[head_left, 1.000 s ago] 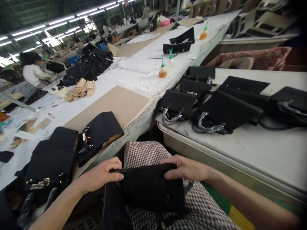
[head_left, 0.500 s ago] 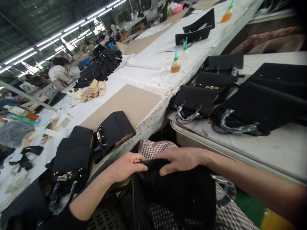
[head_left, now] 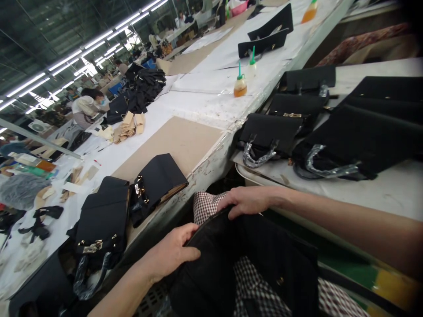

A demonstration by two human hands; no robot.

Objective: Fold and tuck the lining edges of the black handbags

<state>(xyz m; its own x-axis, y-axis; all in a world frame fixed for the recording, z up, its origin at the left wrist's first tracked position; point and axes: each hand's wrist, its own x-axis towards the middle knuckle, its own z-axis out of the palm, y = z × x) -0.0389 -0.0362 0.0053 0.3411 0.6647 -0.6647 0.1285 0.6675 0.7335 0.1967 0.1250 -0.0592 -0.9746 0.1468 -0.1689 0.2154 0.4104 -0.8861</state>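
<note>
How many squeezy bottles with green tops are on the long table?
3: two bottles side by side mid-table, one orange bottle at the far top edge. More may be hidden farther back.

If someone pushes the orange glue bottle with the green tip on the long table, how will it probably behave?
The glue bottle would probably tip rather than slide: it stands upright, with a narrow green nozzle on top. It looks small and only partly filled, so likely light. The white table under it looks flat, so once down it may roll.

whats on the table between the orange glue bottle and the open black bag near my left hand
In the head view, only a flat brown cardboard sheet lies between the orange glue bottle and the open black bag.
</note>
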